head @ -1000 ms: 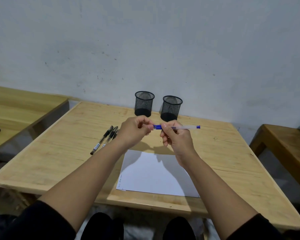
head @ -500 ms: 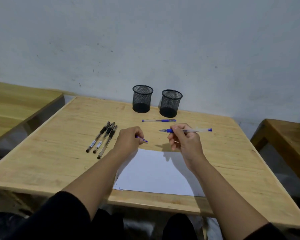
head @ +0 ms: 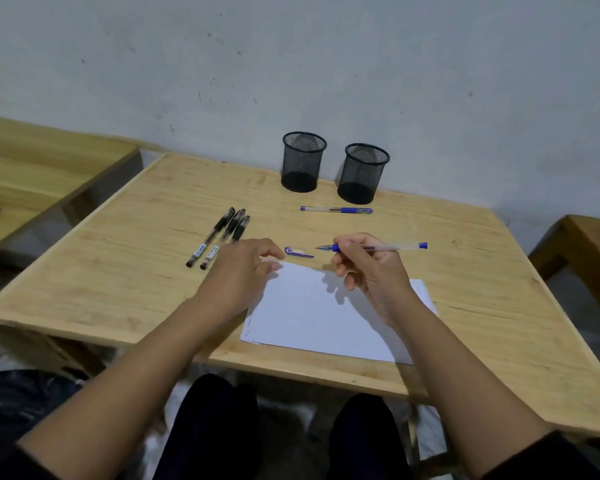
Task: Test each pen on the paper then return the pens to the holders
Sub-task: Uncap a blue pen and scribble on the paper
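Pale wood under everything I see here — a table (head: 118, 271) set against a grey wall (head: 326, 64). At its far edge stand two black mesh holders, the left holder (head: 303, 161) and the right holder (head: 363, 173), upright, close together but not touching. Just in front of the right one lies a capped blue pen (head: 336, 209), parallel to the far edge.

My right hand (head: 371, 268) is closed round an uncapped blue pen (head: 378, 247), fingers pinching the barrel near the grip, tip pointing left, above the far edge of the paper (head: 312, 317). I can't tell whether the tip touches anything. The sheet lies near the table's front edge, slightly askew, with faint marks along its left margin.

The pen's cap (head: 298, 252) rests on the wood just beyond the paper's far left corner — between my two hands. My left hand (head: 246, 268) holds nothing, fingers loosely curled, fingertips on or just over that corner of the sheet.

Left of it, three black pens (head: 219, 237) lie side by side, slanted towards the far edge, capped, the nearest partly hidden by my left hand.
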